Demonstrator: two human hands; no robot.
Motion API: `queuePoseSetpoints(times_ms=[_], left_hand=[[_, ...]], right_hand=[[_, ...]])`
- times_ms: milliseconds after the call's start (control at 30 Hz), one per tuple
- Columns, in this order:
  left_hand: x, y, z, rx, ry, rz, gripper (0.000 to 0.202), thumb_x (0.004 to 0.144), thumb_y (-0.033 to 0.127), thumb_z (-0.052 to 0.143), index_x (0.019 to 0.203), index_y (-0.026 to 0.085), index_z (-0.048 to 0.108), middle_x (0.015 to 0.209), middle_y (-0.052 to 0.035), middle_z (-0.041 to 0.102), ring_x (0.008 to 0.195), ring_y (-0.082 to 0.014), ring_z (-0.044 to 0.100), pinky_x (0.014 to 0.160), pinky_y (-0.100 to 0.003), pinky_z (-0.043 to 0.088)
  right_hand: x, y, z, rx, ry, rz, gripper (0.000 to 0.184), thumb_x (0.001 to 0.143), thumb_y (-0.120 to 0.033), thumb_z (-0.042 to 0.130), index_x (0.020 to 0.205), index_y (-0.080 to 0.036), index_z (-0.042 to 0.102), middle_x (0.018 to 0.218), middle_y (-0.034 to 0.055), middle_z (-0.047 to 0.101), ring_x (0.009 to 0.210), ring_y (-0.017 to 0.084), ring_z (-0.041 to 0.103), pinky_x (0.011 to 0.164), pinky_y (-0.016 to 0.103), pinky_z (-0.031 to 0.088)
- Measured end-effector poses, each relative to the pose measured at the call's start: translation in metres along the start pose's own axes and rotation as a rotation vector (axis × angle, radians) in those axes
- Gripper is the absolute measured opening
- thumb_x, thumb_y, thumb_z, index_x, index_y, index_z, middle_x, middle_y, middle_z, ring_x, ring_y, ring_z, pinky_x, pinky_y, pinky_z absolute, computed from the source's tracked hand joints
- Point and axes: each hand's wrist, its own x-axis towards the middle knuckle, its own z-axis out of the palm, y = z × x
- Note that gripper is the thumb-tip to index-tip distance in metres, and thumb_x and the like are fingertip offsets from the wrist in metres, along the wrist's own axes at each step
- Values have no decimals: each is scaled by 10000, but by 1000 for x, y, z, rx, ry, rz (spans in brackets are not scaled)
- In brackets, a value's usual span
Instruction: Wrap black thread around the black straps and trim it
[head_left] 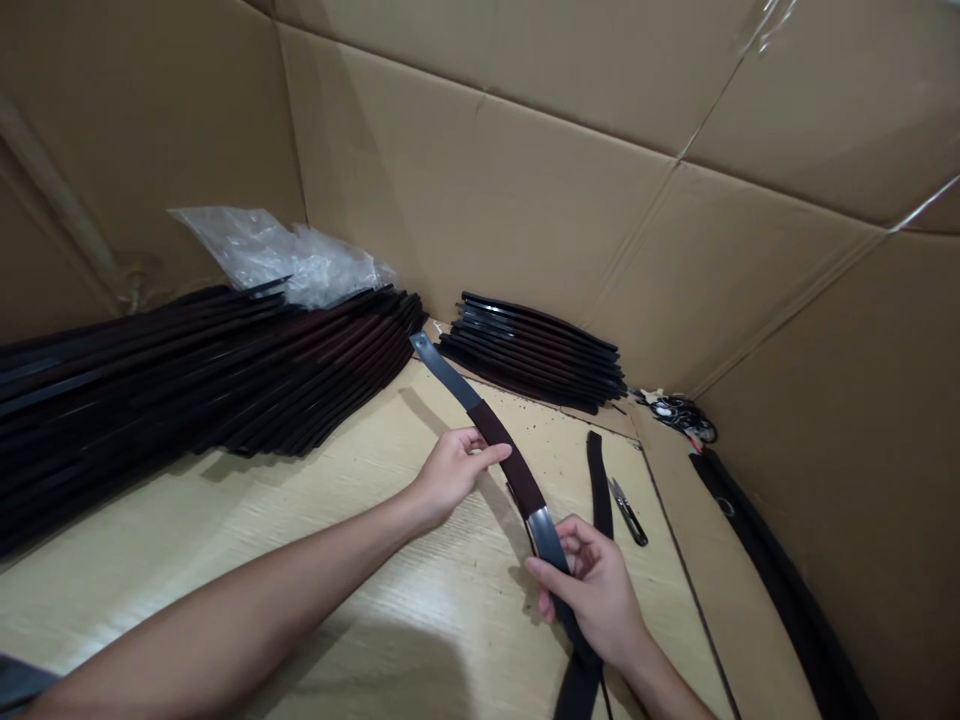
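Observation:
A long, slightly curved black strap (519,472) with a dark maroon middle section is held aslant above the table. Its far end is smooth and grey-black with a small hole. My left hand (454,468) pinches the maroon section between thumb and fingers. Lower down, my right hand (592,590) grips the shiny dark part near the strap's close end. Beneath that hand, a black fabric band (598,480) lies on the table, partly hidden. Just right of the band are small black-handled thread snips (630,512).
Many similar dark strips form a large pile (225,370) at the left, with clear plastic bags (285,255) behind. A smaller stack (532,350) stands against the cardboard wall (480,180). Tangled cords (681,415) and a long black piece (772,580) lie right on the pale table (390,600).

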Motion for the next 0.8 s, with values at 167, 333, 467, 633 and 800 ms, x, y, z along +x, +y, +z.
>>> queuePoseSetpoints(times_ms=[167, 333, 467, 633, 800], left_hand=[[-2, -2, 3, -19, 23, 45, 228, 682, 340, 764, 746, 131, 696, 749, -55, 693, 740, -189, 600, 736, -316, 425], [-7, -4, 6, -108, -98, 29, 409, 612, 406, 829, 895, 140, 702, 921, -90, 709, 896, -226, 615, 861, -351, 420], [-12, -6, 9, -241, -152, -30, 472, 580, 424, 853, 923, 149, 683, 940, -103, 718, 945, -236, 617, 874, -357, 410], [-17, -6, 11, -345, -284, -57, 442, 595, 291, 869, 964, 148, 671, 990, -111, 715, 964, -222, 622, 935, -376, 397], [-19, -3, 10, -414, -365, -60, 561, 619, 173, 846, 1132, 180, 620, 1042, -102, 701, 970, -226, 638, 922, -386, 411]], right_hand=[[-1, -2, -1, 2, 21, 35, 437, 557, -407, 875, 730, -148, 569, 517, -31, 603, 331, 116, 571, 309, 186, 463], [-5, -1, -5, 52, -108, 159, 491, 591, -530, 816, 795, -130, 617, 479, -8, 597, 280, 136, 543, 255, 185, 388], [-9, 2, -8, 131, -111, 248, 609, 563, -613, 780, 909, -128, 655, 391, -48, 504, 209, 86, 402, 225, 158, 250], [-11, -1, -10, 273, -186, 355, 592, 605, -680, 678, 844, -139, 722, 365, -57, 389, 221, 45, 247, 231, 175, 166], [-9, -4, -12, 340, -270, 432, 636, 626, -656, 650, 915, -95, 725, 377, -61, 419, 209, 56, 306, 225, 166, 210]])
